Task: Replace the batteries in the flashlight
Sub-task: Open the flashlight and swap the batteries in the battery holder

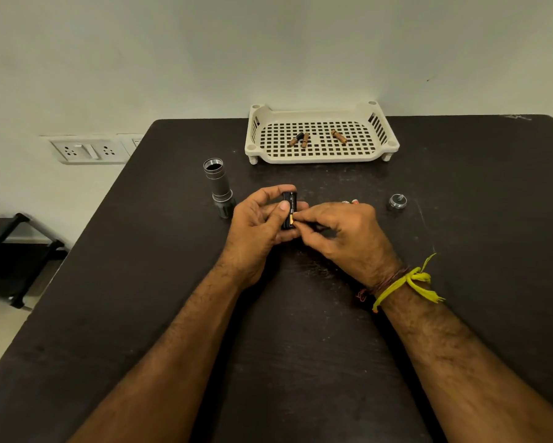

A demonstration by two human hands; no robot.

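My left hand (258, 225) grips a black battery holder (288, 208) upright between thumb and fingers at the table's middle. My right hand (339, 233) pinches the lower end of a black-and-copper battery (291, 218) sitting in the holder. The grey flashlight body (218, 186) stands on its head to the left, its open tail end up. Its tail cap (397, 202), spring showing, lies to the right. Two small batteries (350, 202) peek out just behind my right hand.
A cream perforated tray (319, 155) at the table's far edge holds three copper-and-black batteries (304, 140). The dark table (300, 346) meets a pale wall. A wall socket panel (88, 151) and a black rack (10, 251) are off to the left.
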